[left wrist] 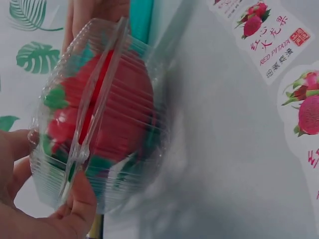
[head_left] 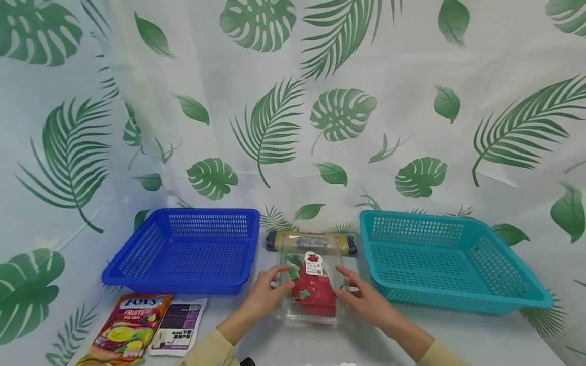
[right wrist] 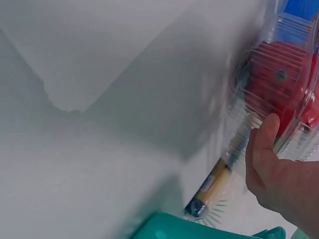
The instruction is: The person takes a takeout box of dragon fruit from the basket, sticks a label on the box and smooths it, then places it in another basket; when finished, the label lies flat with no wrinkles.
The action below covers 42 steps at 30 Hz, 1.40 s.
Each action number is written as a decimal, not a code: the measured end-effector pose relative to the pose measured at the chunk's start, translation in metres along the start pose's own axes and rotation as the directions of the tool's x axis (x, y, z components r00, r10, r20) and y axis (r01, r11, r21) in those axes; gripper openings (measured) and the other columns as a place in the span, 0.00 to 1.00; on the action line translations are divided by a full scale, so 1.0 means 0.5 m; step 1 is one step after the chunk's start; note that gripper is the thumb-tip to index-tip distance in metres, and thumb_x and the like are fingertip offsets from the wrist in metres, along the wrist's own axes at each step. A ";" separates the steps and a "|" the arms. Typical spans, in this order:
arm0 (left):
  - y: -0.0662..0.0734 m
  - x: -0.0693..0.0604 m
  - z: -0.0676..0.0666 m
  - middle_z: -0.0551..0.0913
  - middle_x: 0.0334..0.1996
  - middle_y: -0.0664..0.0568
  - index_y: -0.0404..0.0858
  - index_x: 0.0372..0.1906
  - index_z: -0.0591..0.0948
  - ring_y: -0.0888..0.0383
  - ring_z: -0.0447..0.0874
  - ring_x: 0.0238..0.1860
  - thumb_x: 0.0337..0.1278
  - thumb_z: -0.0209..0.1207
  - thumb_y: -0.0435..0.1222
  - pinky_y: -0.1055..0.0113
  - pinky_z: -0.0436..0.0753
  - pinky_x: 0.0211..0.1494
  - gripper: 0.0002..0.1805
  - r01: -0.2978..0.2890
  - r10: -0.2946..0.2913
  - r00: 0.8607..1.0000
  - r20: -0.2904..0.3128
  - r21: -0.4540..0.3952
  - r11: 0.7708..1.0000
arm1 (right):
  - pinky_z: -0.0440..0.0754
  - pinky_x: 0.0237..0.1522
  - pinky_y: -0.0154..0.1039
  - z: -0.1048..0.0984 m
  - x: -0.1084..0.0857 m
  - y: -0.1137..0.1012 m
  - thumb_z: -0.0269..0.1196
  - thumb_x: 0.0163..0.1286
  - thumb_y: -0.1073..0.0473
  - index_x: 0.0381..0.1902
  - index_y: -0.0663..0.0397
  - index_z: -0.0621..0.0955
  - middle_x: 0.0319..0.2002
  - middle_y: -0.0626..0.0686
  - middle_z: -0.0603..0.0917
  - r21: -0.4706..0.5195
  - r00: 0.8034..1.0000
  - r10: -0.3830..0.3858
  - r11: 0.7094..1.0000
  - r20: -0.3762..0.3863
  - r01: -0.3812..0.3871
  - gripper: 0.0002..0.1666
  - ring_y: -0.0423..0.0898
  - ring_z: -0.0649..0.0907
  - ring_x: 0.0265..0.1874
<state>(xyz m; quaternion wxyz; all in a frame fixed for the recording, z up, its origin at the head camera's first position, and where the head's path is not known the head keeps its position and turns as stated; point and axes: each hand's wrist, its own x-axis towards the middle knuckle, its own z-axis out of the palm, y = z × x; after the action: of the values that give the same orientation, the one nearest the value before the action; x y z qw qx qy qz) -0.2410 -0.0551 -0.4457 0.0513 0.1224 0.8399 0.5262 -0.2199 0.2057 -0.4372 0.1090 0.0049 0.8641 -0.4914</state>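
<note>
A clear plastic clamshell box (head_left: 311, 319) holds a red dragon fruit (head_left: 317, 300) with green scale tips. A white sticker label (head_left: 313, 265) with a pitaya picture is on its lid. My left hand (head_left: 265, 295) grips the box's left side; in the left wrist view, the thumb and fingers of the left hand (left wrist: 65, 216) pinch the rim. On the opposite side my right hand (head_left: 366, 302) holds the box edge, with the right thumb (right wrist: 266, 134) along the wall in the right wrist view. The box looks closed and lifted, tilted toward me.
A blue basket (head_left: 183, 287) stands at left, a teal basket (head_left: 458, 300) at right. Behind the box lies a dark-and-yellow wrapped pack (head_left: 350, 245). A FOX'S candy bag (head_left: 130, 325) and a purple-white pouch (head_left: 178, 328) lie front left. Pitaya stickers (left wrist: 271, 42) lie on the table.
</note>
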 end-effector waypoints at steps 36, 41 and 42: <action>0.012 -0.023 -0.005 0.63 0.53 0.36 0.43 0.66 0.73 0.55 0.70 0.28 0.64 0.62 0.40 0.63 0.76 0.28 0.26 0.075 -0.062 0.995 0.079 -0.174 0.982 | 0.55 0.65 0.69 0.028 0.008 0.012 0.59 0.69 0.38 0.76 0.34 0.58 0.76 0.60 0.53 0.156 1.000 -0.020 0.988 0.011 0.018 0.41 0.66 0.48 0.74; 0.011 -0.022 -0.007 0.64 0.53 0.37 0.43 0.66 0.73 0.56 0.69 0.27 0.64 0.62 0.38 0.63 0.75 0.27 0.26 0.078 -0.061 0.994 0.091 -0.202 0.976 | 0.47 0.66 0.71 0.037 0.007 0.016 0.58 0.71 0.39 0.76 0.31 0.56 0.77 0.59 0.47 0.251 1.000 -0.017 0.968 0.014 0.013 0.40 0.64 0.42 0.74; 0.011 -0.021 -0.007 0.65 0.53 0.37 0.43 0.66 0.73 0.56 0.69 0.27 0.64 0.62 0.38 0.63 0.75 0.27 0.26 0.077 -0.059 0.994 0.092 -0.208 0.975 | 0.47 0.66 0.71 0.039 0.008 0.016 0.57 0.70 0.39 0.76 0.30 0.56 0.77 0.59 0.47 0.260 1.000 -0.015 0.965 0.008 0.012 0.40 0.64 0.42 0.74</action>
<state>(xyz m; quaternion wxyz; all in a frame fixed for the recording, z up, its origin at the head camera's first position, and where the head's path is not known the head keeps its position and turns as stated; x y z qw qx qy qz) -0.2306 -0.0586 -0.4398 0.1178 0.1097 0.7800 0.6048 -0.2191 0.1928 -0.4544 0.1084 0.0108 0.7915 -0.6013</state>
